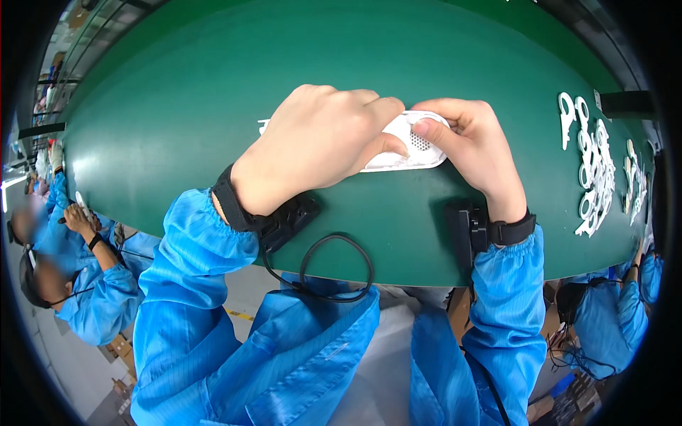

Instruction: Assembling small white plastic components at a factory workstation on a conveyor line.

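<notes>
A white plastic housing (396,160), long with rounded ends and a patch of small round holes near its right end, is held above the green table. My right hand (472,142) grips that right end, thumb on the face by the holes and fingers behind. Over the other part lies my left hand (320,138), its thumb and forefinger closed on the housing and its back hiding much of it. A thin white piece (263,126) pokes out left of this hand; I cannot tell whether it belongs to the housing.
Several white ring-ended plastic parts (595,170) lie piled on the green table (398,234) at the right, with more parts (633,177) beyond. Black wrist-strapped devices (288,220) hang at both wrists, and a cable (334,241) loops near my left. Co-workers in blue sit on both sides.
</notes>
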